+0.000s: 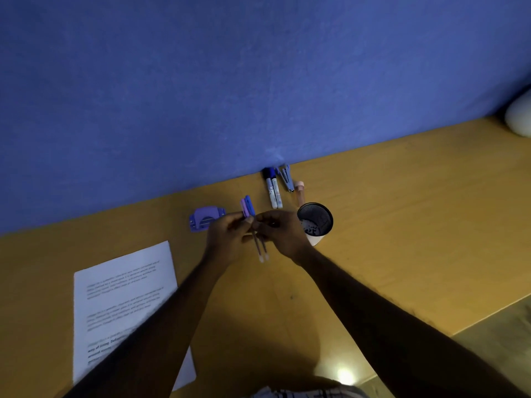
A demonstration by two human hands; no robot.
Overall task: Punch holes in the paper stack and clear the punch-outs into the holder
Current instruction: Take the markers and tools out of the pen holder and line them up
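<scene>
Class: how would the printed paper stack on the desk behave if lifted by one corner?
The paper stack looks thin and lies flat, so it would probably sag. No clip or staple shows, so sheets might fan apart. It likely slides easily on the smooth desk.

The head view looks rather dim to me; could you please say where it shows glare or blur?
Head view: dim and blue-tinted overall; a bright light reflection glares on the orange-brown wooden desk near the bottom edge; text on the white printed paper stack is smeared; the left hand and right hand around the blue- and purple-capped pens look soft.
</scene>
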